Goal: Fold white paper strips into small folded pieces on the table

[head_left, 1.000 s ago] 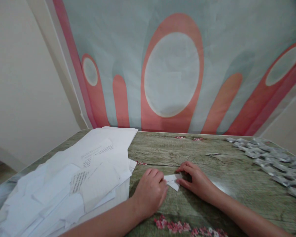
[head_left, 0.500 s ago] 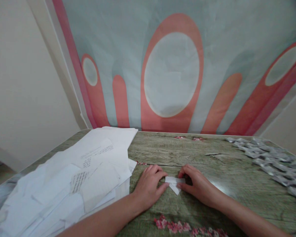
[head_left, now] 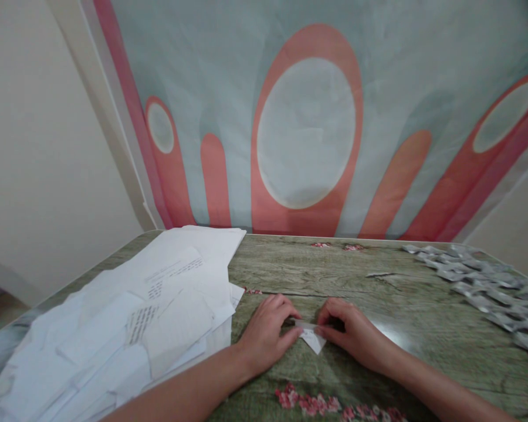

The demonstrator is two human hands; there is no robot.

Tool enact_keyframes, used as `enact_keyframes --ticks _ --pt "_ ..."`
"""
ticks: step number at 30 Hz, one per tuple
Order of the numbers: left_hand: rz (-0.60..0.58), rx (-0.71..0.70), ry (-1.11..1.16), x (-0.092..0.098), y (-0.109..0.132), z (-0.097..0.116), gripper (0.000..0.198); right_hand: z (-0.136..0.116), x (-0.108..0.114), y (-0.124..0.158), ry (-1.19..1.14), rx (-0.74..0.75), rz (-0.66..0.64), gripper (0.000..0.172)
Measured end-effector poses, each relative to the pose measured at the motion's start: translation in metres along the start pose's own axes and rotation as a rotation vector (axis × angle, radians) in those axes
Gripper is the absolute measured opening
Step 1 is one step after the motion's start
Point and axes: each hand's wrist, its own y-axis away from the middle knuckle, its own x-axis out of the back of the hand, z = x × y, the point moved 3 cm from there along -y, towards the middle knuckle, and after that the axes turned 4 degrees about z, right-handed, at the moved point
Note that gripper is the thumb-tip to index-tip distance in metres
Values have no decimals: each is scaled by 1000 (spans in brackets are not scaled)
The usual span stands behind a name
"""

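Observation:
A small folded piece of white paper lies low over the table between my two hands, its pointed end toward me and faint print on it. My left hand pinches its left end between thumb and fingers. On the other side, my right hand pinches the right end the same way. A strip along the paper's far edge stands up from the rest. The fingertips cover both ends of the paper.
A large heap of white paper sheets, some printed, covers the table's left side. Rows of folded paper pieces lie at the right. The wood-patterned table meets a wall covering with red shapes at its far edge.
The paper's far strip, which lay flatter before, now stands up and looks narrower. The pointed end has shifted slightly toward me. Both hands stay nearly in place, with the right fingers moved a little.

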Motion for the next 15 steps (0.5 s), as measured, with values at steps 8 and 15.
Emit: enact_keyframes --ticks 8,15 --pt "103 -96 61 5 1 6 6 -13 3 8 113 332 143 9" --pt "106 -101 25 2 1 4 18 -15 -1 9 463 621 62 18"
